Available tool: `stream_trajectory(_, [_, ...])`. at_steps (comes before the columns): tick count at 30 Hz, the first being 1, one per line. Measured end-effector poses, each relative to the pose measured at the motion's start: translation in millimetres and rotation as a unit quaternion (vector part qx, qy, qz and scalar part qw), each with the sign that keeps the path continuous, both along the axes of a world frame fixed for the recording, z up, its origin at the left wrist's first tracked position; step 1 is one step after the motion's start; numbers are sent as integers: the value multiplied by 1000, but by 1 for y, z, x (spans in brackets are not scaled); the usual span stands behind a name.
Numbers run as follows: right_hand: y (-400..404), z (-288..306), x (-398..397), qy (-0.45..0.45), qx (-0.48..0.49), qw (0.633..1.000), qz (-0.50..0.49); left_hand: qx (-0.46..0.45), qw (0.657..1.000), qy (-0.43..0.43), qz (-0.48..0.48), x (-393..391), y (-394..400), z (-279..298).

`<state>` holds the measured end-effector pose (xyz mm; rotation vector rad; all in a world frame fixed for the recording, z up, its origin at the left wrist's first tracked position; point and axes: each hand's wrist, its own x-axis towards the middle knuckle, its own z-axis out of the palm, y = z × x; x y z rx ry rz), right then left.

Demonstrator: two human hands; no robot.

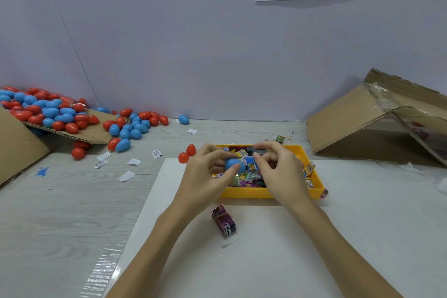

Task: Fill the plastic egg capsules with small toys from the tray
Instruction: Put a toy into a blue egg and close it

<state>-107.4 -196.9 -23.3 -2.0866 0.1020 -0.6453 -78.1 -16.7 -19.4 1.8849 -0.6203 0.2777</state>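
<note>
A yellow tray [268, 193] full of small colourful packaged toys [249, 178] sits on a white sheet in the middle. Over its left part my left hand [208, 172] grips a blue egg capsule [234, 165] between thumb and fingers. My right hand [278, 167] hovers just to the right of the egg with its fingers curled over the toys; whether it pinches anything is hidden. Two red eggs [187, 153] lie beside the tray's left far corner.
A heap of red and blue eggs [60, 116] spills off a cardboard flap at the far left. A tipped cardboard box [362, 126] lies at the right. A purple toy pack [223, 220] rests on the white sheet [314, 249]. Paper scraps [125, 175] are scattered on the floor.
</note>
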Motion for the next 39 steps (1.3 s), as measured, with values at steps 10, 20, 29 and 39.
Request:
stream_trajectory(10, [7,-1,-2,-14,12,1000,8,-20,1000,11,18,-1,-4,-4])
stream_trajectory(20, [6,2,-3,-19,30,999,3,-37,999,19,24,0,-5,-4])
stream_trajectory(29, [5,1,-3,-23,24,999,-12,-49,998,14,36,1,-3,-2])
stream_trajectory(39, [6,2,-4,-14,7,1000,-20,-16,999,-23,21,-1,-4,-1])
